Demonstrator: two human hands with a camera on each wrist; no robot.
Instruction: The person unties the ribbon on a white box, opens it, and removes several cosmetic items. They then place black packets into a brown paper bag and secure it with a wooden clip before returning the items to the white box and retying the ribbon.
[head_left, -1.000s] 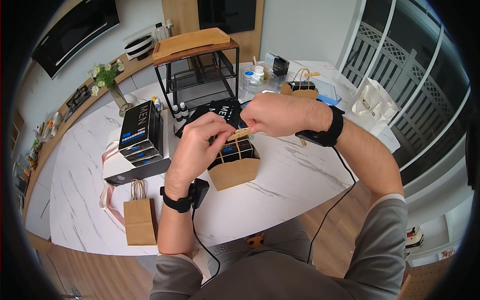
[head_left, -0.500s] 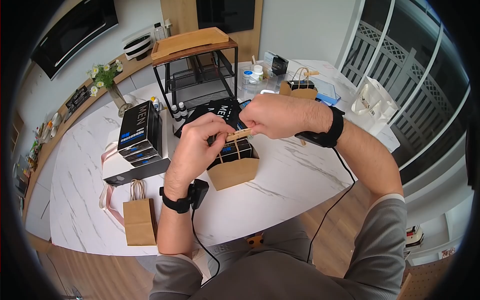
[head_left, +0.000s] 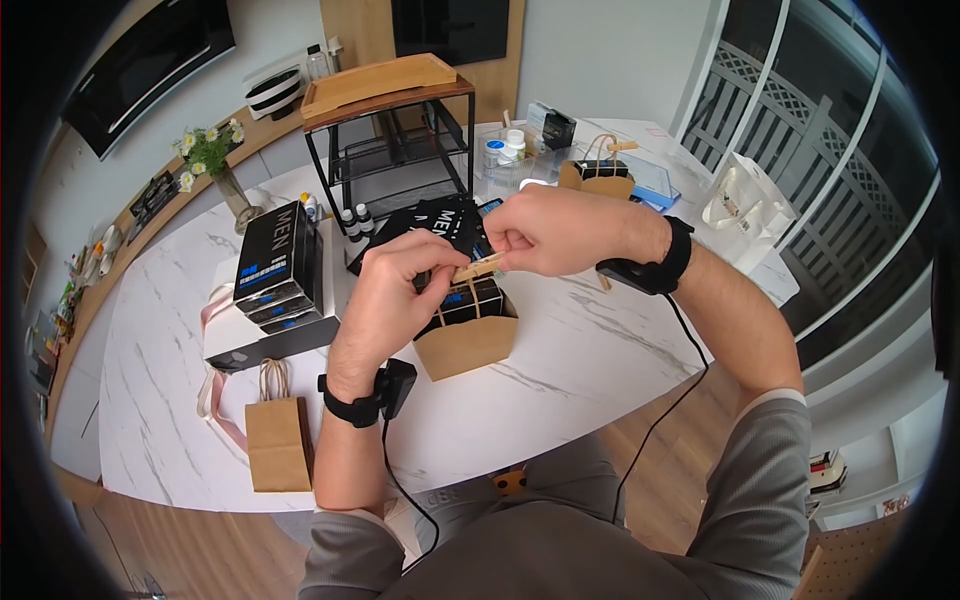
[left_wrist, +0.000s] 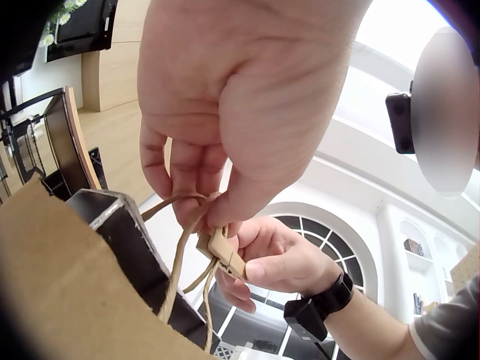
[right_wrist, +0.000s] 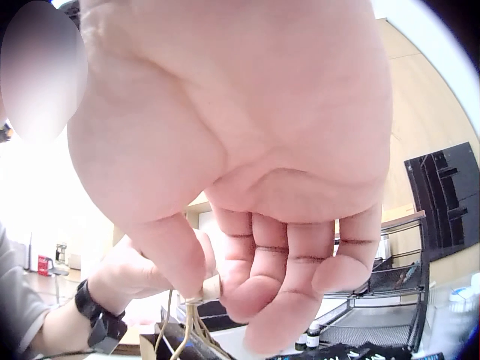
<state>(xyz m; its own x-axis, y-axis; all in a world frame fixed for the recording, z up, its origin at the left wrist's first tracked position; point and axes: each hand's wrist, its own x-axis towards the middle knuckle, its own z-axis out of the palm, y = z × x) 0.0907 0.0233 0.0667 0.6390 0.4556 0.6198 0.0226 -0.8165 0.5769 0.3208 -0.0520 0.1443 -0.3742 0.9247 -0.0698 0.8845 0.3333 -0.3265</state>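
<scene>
Here, left hand (head_left: 400, 285) in a pinch on paper handles (left_wrist: 178, 262), right hand (head_left: 565, 228) likewise on a wooden clip (left_wrist: 226, 255).

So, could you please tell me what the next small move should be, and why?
Probably easing the right hand off the clothespin: it seems seated on the cord handles, which the left hand pinches, and the bag behind wears a similar clip.

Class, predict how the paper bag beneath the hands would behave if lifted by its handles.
The paper bag would probably keep its shape, since a black box stands inside. Its handles would likely flex, being thin and curved.
</scene>
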